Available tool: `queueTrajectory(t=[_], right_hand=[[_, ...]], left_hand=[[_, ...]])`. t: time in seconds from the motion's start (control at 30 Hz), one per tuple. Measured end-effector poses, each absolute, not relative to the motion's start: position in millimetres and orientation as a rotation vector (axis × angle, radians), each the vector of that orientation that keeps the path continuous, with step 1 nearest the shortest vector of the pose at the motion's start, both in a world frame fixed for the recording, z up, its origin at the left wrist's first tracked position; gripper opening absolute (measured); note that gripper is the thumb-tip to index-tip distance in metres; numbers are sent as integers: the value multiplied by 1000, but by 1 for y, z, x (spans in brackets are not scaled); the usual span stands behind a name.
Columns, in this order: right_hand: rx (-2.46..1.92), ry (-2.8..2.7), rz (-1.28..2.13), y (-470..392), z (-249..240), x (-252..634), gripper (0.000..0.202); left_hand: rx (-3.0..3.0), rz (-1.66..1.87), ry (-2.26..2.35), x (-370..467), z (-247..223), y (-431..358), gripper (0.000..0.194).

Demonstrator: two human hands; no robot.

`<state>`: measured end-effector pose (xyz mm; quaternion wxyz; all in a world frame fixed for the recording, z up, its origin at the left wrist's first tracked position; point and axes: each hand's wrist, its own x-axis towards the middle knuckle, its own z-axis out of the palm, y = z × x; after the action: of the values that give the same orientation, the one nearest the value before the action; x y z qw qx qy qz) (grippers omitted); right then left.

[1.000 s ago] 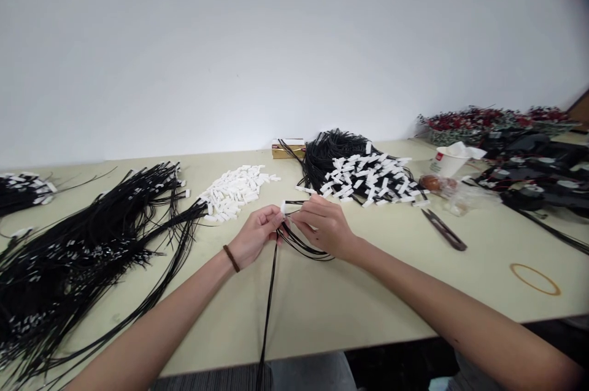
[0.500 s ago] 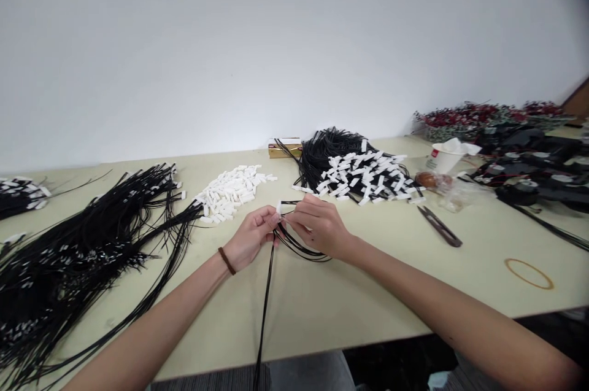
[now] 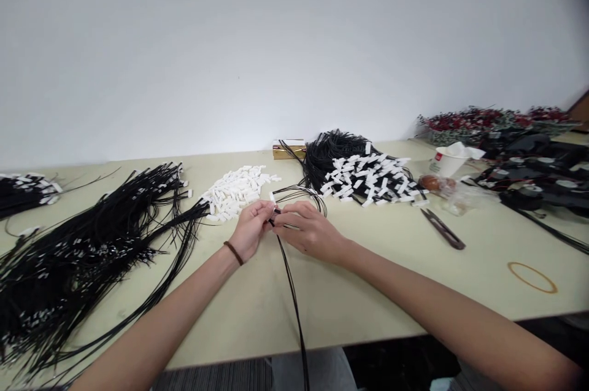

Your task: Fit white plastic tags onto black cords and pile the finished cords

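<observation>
In front of me, my left hand (image 3: pixel 253 226) pinches a small white connector housing (image 3: pixel 272 197), its upper end poking above the fingertips. My right hand (image 3: pixel 309 228) is closed on thin black wires (image 3: pixel 294 302) right beside the connector, the two hands nearly touching. Some of these wires loop up behind the right hand, and others hang down over the table's front edge. The wire ends between my fingertips are too small to make out. A heap of loose white connector housings (image 3: pixel 237 188) lies just beyond my left hand.
Black wire bundles (image 3: pixel 105 243) cover the table's left side. Behind my right hand lies a pile of wires with white connectors (image 3: pixel 372 176). To the right are thread snips (image 3: pixel 442 229), a paper cup (image 3: pixel 448 161), a plastic bag (image 3: pixel 467 194) and an orange rubber band (image 3: pixel 532 277).
My right hand has moved slightly left and its fingers are now more stretched along the wires. The wire loop has swung up behind it, and the hanging wires have shifted right.
</observation>
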<state>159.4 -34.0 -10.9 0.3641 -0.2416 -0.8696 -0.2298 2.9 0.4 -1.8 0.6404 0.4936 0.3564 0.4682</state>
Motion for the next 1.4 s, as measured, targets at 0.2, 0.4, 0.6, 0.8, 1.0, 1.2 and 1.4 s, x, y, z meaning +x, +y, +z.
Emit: queueTrajectory(t=[0.2,0.4,0.6,0.8,1.0,1.2,1.4], right_hand=[[-590,-2276,-631,-30,-15,160,13],[-556,-2256,-621,-29,-15,162,16],[-650,-2058,-106,-32,-11,160,17],[-762,-1379,763,-34,13,166,12],[-758,-909,665,-15,31,204,19],[-1040,-1217,-188,-16,38,229,20],[-936,-1784,-317,-31,26,196,17]], left_hand=[[1127,1034,797,4,-4,-1,26],[1130,1030,797,4,-4,-1,25],[1140,1014,788,3,-2,-1,26],[1141,1028,806,1,-4,3,27],[1161,1046,829,1,-5,4,25],[1142,1072,814,0,-4,4,23],[1139,1085,774,0,-4,3,21]])
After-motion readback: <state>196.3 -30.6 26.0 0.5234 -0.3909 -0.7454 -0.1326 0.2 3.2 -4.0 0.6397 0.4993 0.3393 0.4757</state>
